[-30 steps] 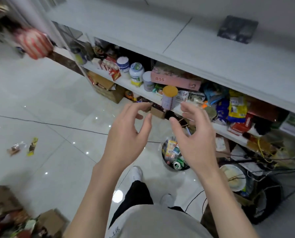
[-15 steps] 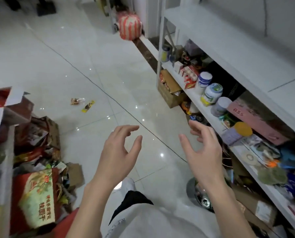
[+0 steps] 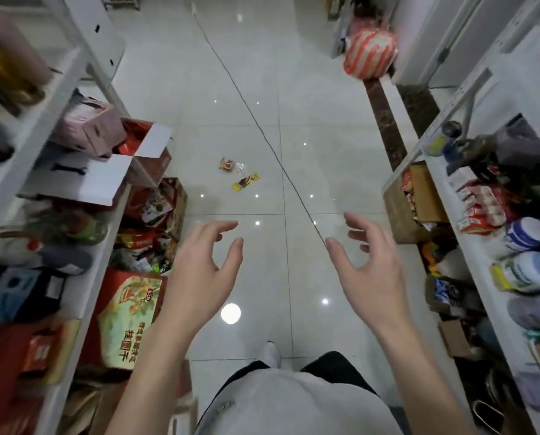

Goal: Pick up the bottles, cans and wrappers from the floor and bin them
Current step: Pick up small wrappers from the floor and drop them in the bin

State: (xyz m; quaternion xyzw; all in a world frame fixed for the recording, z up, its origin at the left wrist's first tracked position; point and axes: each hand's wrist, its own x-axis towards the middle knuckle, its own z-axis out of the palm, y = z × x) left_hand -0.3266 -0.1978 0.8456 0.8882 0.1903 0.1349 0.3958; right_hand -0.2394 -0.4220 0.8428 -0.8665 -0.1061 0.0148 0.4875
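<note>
Both hands, left (image 3: 199,274) and right (image 3: 367,271), reach forward, fingers loosely spread.

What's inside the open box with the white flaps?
Only red packets show at the top of the open box. Anything underneath them is covered, so I cannot tell what else is inside.

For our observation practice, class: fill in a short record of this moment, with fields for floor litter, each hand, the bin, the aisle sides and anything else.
floor litter: yellow wrapper and clear-and-brown wrapper, close together on the tiles ahead
left hand: empty, fingers loosely spread
right hand: empty, fingers loosely spread
bin: not in view
aisle sides: cluttered left shelf and right shelf
other: thin dark cable crossing the floor; striped bag at the far end
</note>
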